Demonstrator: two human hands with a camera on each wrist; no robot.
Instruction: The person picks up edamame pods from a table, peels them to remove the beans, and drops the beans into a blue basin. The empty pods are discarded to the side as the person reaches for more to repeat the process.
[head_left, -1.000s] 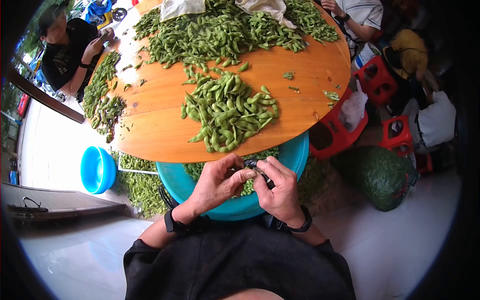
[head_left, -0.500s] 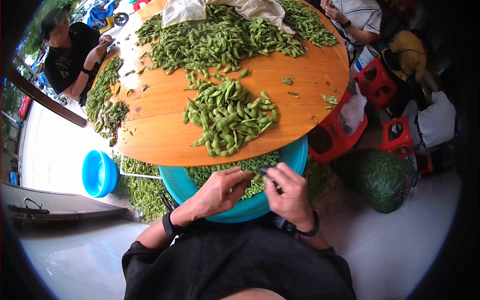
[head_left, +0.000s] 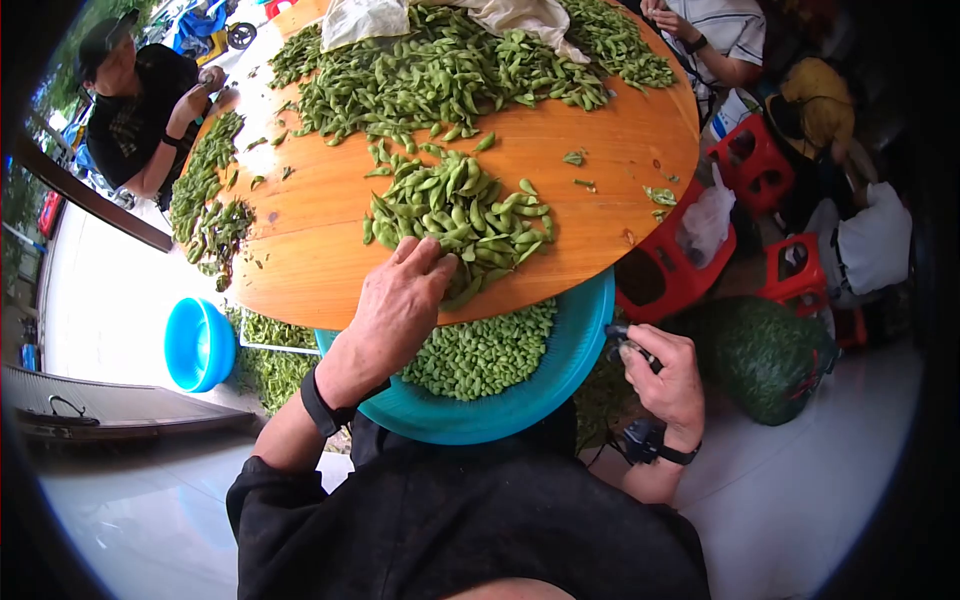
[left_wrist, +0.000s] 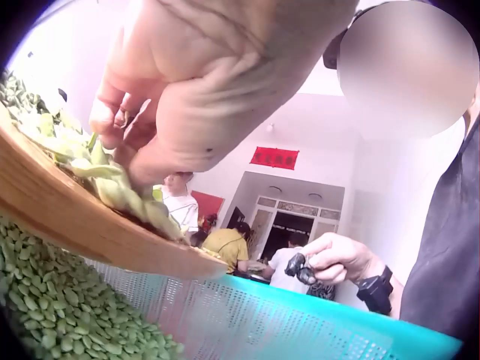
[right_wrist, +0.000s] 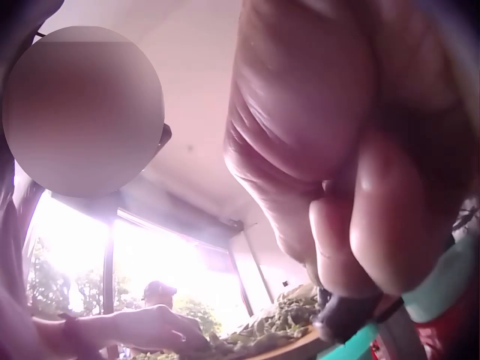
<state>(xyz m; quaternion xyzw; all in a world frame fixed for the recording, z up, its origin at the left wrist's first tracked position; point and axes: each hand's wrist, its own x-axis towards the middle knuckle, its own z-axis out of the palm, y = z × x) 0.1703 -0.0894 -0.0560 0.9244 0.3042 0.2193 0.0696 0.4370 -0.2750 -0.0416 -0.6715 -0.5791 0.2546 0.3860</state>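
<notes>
My left hand reaches over the table's near edge, its bent fingertips in a small heap of green soybean pods. In the left wrist view its thumb and fingers come down onto pale green pods; I cannot tell whether they pinch one. Out to the right, beyond the basin's rim, my right hand holds a small black tool in curled fingers. The tool shows dark below the fingertips in the right wrist view. Shelled green beans lie in a turquoise basin below the table.
A larger pod heap, partly under a white cloth, covers the far part of the wooden table. Another person sits at the left. Red stools and a full green bag stand to the right; a blue tub is at left.
The hands were together over the basin and have parted. My left hand has moved up to the pods on the table, my right hand away to the right with the black tool.
</notes>
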